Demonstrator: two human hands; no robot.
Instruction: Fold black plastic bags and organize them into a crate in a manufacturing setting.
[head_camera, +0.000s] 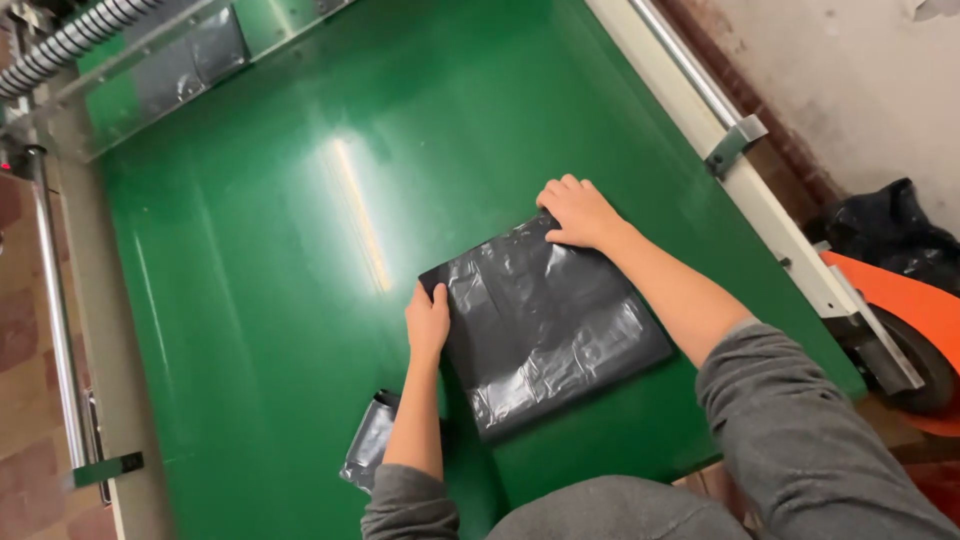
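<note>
Green and glossy, the counter (250, 300) fills most of the head view, with a streak of lamp glare running down its middle. Metal rails (55, 320) border it on the left and far right, a clear guard panel (190, 55) sits at the top left corner, and beyond the right rail a black bag heap (890, 235) lies beside an orange cart (900, 300) with a dark wheel.

Near the lower middle lies a folded black bag stack (545, 325), roughly square and turned so its corners point up-right and down-left; its long edges run diagonally across the counter. Both hands are on it. The left hand (427, 322) is flat, fingers together and extended, pressing at the stack's near-left edge where the plastic meets the green surface. The right hand (578, 212) rests on the far corner, fingers curled lightly over the edge, palm down; whether it pinches the top layer or only presses cannot be told. Neither hand lifts anything clear of the counter.

So the stack lies between the two hands, the left at its near side and the right at its far tip, both in contact. A second, smaller black roll (368, 440) sits just beside the left forearm, closer to the body and apart from the stack. Grey sleeves cover both arms to mid-forearm.
</note>
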